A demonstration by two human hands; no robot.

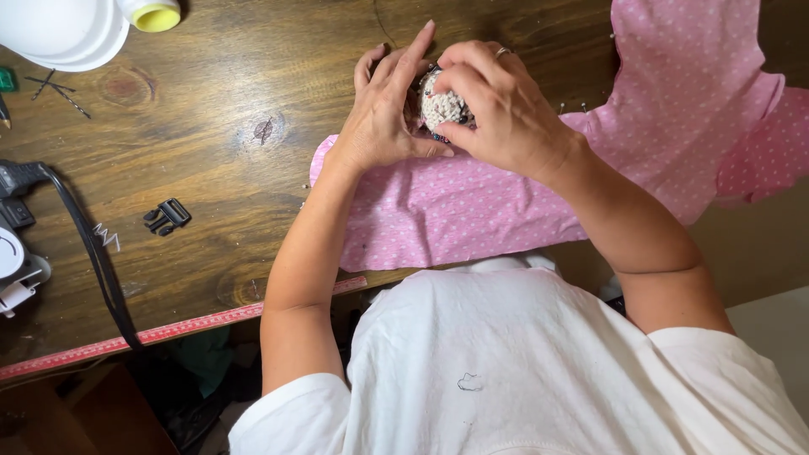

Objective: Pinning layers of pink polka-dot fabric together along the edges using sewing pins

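A small round speckled pincushion [440, 105] sits between both hands above a pink white-dotted fabric [459, 211] spread on the wooden table [211, 109]. My left hand [386, 109] cups its left side, index finger stretched up. My right hand [497, 105], a ring on one finger, wraps over its top and right side. Several pins stick out of the fabric edge near the right wrist [573, 108].
A black plastic buckle [167, 216] lies left of the fabric. A black cable [93, 253] crosses the table's left side. A red measuring tape [168, 330] runs along the front edge. A white container with yellow cap [101, 21] stands at the back left.
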